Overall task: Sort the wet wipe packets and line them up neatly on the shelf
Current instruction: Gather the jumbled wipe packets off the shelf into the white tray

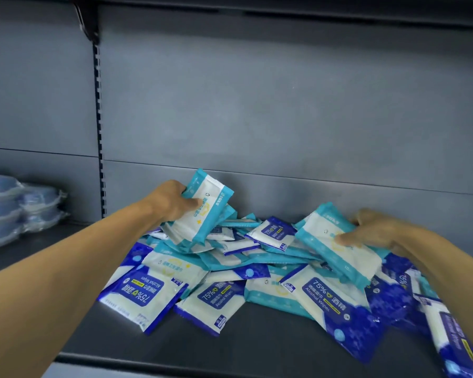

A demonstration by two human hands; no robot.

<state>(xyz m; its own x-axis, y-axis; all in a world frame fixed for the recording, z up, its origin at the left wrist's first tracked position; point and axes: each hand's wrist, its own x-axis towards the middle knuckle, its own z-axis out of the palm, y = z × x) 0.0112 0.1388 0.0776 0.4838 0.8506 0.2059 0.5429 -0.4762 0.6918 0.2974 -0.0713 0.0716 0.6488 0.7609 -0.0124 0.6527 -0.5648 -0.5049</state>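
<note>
A loose heap of wet wipe packets lies on the dark shelf (230,347). Some are teal and white, others dark blue and white, such as a dark blue alcohol wipes packet (144,294) at the front left. My left hand (172,200) grips a small stack of teal packets (200,214), lifted above the heap's back left. My right hand (372,230) holds one teal packet (339,246) by its far edge, thumb on top, over the heap's right side.
Clear-wrapped blue stacks (19,208) sit on the neighbouring shelf bay at far left. A slotted upright (99,132) divides the bays. The grey back panel (284,105) rises behind the heap, and another shelf hangs overhead.
</note>
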